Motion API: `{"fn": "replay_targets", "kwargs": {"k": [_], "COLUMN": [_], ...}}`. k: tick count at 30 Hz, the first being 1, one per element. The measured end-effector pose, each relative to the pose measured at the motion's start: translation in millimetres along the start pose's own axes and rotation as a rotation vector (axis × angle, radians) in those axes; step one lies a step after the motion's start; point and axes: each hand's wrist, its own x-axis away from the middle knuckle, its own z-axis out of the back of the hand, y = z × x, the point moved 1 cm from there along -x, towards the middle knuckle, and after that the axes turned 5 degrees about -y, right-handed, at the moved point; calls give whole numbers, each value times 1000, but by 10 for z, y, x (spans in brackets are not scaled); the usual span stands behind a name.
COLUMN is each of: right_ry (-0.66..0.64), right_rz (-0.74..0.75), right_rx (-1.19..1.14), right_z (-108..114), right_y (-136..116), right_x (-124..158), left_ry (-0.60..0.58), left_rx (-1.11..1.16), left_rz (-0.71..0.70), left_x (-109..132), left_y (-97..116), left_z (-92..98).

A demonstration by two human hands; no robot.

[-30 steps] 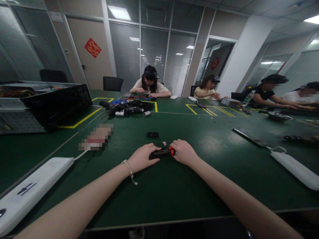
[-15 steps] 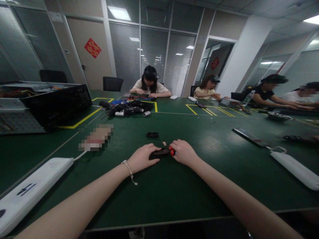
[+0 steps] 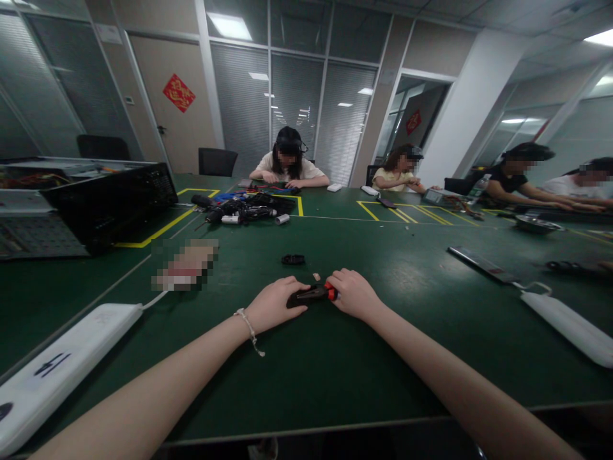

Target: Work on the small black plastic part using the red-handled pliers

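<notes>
Pliers (image 3: 316, 292) with dark jaws and red handles lie low over the table, jaws pointing left. My right hand (image 3: 353, 292) is closed around their red handles. My left hand (image 3: 278, 303) pinches a small black piece (image 3: 294, 300) between thumb and fingers, right at the tips of the jaws. Whether the jaws bite on that piece cannot be made out. Just beyond my hands a small black part (image 3: 293, 259) rests on the table, and a tiny pale scrap (image 3: 317, 276) lies nearer the pliers.
A white power bank (image 3: 71, 370) lies at the left, cabled to a blurred-out object (image 3: 186, 265). Another white power bank (image 3: 565, 326) and a phone (image 3: 481, 264) are at the right. An open computer case (image 3: 110, 211) and a black cable pile (image 3: 249, 207) stand farther back. Several people sit across.
The pliers' jaws have turned slightly, so more of their metal shows. Both hands stay in nearly the same place.
</notes>
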Motion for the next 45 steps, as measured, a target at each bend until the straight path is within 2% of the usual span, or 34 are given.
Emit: {"fn": "replay_targets", "kwargs": {"k": [45], "right_ry": [25], "right_rz": [18], "right_rx": [1], "right_z": [-18], "right_y": [9], "right_x": [0], "left_ry": [30], "left_rx": [-6], "left_rz": [-30], "left_x": [-10], "left_y": [-36], "left_z": [-30]}}
